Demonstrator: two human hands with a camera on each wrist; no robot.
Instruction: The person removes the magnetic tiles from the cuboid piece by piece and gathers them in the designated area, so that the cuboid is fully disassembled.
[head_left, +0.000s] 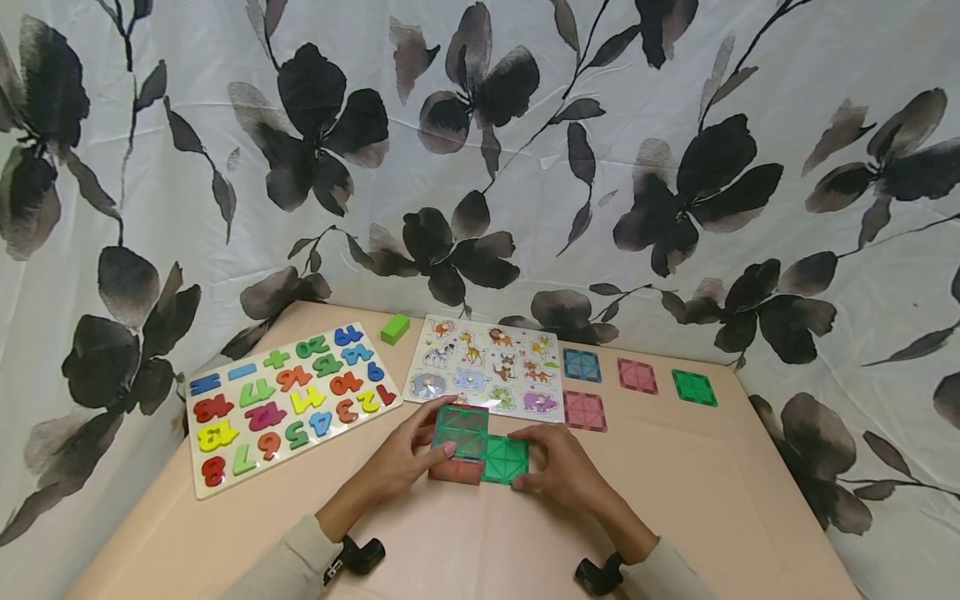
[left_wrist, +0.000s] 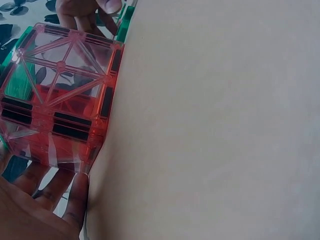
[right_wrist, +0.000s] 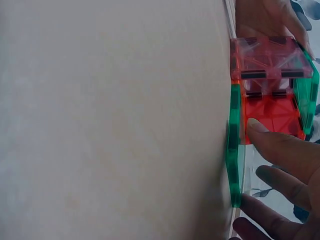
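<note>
Translucent magnetic tiles (head_left: 468, 450), pink and green squares partly joined into an open box, are held near the middle of the beige table (head_left: 712, 517), with one green tile (head_left: 506, 460) lying flat to the right. The left hand (head_left: 401, 462) is curled round the box's left side, fingertips pressed on the upright green wall; the right hand (head_left: 558, 467) is rested by the flat tile, fingers bent toward the box. Just beyond, an animal puzzle board (head_left: 487, 367) is laid; a number puzzle board (head_left: 288, 400) lies far left, a green block (head_left: 395, 328) behind, and four loose square tiles (head_left: 637, 376) to the right. The pink wall and its black magnet strips are shown only in the left wrist view (left_wrist: 60, 100); a right fingertip (right_wrist: 257, 125) touching the red tile appears only in the right wrist view. No long axis is evident.
</note>
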